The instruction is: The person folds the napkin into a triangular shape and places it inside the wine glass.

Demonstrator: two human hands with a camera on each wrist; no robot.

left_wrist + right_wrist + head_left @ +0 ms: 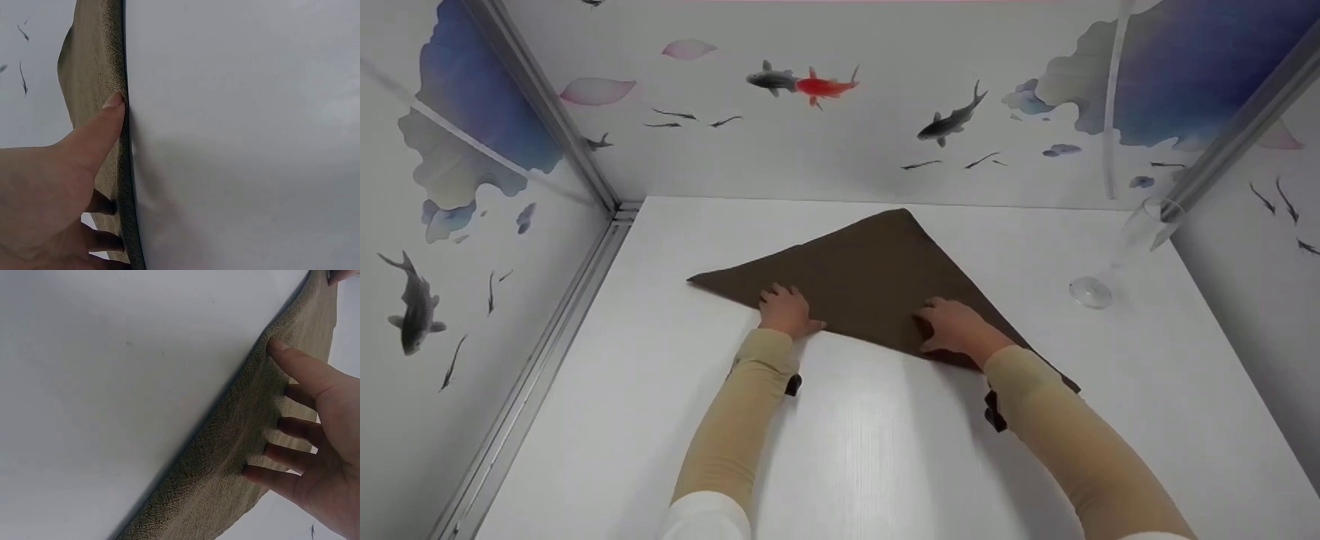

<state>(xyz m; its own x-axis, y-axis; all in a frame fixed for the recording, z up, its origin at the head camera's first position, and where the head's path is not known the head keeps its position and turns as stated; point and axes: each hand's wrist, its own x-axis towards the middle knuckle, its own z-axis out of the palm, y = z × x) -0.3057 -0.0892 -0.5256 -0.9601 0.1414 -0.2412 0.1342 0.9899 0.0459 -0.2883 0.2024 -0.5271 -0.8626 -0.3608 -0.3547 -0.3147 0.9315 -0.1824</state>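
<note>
A brown cloth (870,270), folded into a triangle, lies on the white table with its long folded edge toward me. My left hand (786,310) rests on the cloth near that edge, left of the middle. In the left wrist view its thumb (107,121) touches the fold while the other fingertips press the fabric. Farther right, my right hand (960,330) touches the cloth with spread, slightly bent fingers. The right wrist view shows its thumb (301,365) at the folded edge and the fingertips down on the cloth (225,444).
A clear stemmed glass (1091,292) stands on the table (855,450) at the right, beyond the cloth. White walls (840,150) printed with fish and petals enclose the table at the back and both sides. Metal framing (547,322) runs along the left edge.
</note>
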